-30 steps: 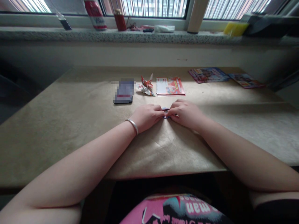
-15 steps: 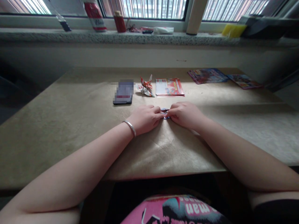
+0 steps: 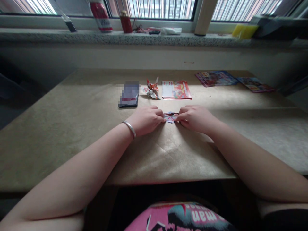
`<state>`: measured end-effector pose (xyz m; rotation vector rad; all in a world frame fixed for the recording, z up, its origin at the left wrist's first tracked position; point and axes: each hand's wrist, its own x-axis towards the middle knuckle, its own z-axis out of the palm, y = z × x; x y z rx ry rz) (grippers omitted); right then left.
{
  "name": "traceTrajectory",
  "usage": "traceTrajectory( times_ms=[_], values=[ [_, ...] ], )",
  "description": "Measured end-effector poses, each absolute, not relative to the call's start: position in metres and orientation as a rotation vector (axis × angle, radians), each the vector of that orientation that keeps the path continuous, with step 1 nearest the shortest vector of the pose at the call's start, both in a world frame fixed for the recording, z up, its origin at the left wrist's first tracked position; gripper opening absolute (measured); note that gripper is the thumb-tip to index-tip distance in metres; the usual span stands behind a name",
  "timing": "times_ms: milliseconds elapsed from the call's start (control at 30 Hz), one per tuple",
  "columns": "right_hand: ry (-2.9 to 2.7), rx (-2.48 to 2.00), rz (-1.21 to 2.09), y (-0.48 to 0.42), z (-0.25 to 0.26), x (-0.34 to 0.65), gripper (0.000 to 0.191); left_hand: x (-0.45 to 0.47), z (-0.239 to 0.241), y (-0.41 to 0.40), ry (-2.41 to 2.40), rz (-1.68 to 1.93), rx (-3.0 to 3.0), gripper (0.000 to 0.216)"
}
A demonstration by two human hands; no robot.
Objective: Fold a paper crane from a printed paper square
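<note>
A small folded piece of printed paper [image 3: 170, 117] lies on the tan table [image 3: 72, 128] between my two hands. My left hand [image 3: 145, 119], with a silver bangle on the wrist, pinches its left end with curled fingers. My right hand [image 3: 194, 118] pinches its right end the same way. Most of the paper is hidden under my fingertips. Beyond my hands stands a finished folded paper crane [image 3: 152, 89] in red and white print.
A dark phone [image 3: 128, 95] lies left of the crane and a red printed sheet [image 3: 176, 89] right of it. More colourful sheets [image 3: 215, 78] lie at the far right. The window sill [image 3: 120, 37] holds red cans, a yellow sponge and small items.
My hands have drawn slightly apart, so a bit more of the folded paper shows between them. The view has shifted a little to the right.
</note>
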<state>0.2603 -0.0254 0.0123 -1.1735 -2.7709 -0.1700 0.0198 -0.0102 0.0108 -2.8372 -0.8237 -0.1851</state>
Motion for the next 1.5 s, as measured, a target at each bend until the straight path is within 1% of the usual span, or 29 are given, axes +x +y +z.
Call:
traceTrajectory(
  times_ms=[133, 400, 700, 900, 1033, 1133, 1167, 1300, 1500],
  values=[
    [-2.776, -1.175, -0.112, -0.025, 0.015, 0.265, 0.027, 0.018, 0.013, -0.011, -0.798, -0.169, -2.85, 0.027],
    [-2.788, -1.133, -0.021, -0.022, 0.018, 0.274, 0.021, 0.013, 0.007, -0.011, -0.879, -0.219, -2.898, 0.031],
    [-2.774, -1.148, -0.034, -0.021, 0.016, 0.266, 0.021, 0.03, 0.009, -0.018, -0.949, -0.191, -2.778, 0.024],
    [-2.681, -1.109, -0.012, -0.019, 0.008, 0.266, 0.02, 0.023, 0.006, -0.017, -0.846, -0.235, -2.771, 0.024],
    [-2.618, -1.072, -0.044, -0.017, 0.003, 0.266, 0.023, 0.022, 0.004, -0.014, -0.892, -0.325, -2.721, 0.024],
    [-2.491, -1.147, -0.026, -0.016, -0.001, 0.264, 0.02, 0.023, -0.001, -0.012, -1.009, -0.435, -2.703, 0.031],
    [-2.455, -1.178, -0.013, -0.015, -0.003, 0.264, 0.022, 0.024, -0.003, -0.011, -1.06, -0.455, -2.701, 0.035],
    [-2.455, -1.244, 0.058, -0.013, -0.008, 0.264, 0.041, 0.024, -0.008, -0.009, -1.24, -0.393, -2.722, 0.046],
    [-2.486, -1.197, 0.14, -0.011, -0.011, 0.261, 0.039, 0.024, -0.011, -0.007, -1.283, -0.368, -2.825, 0.044]
  ],
)
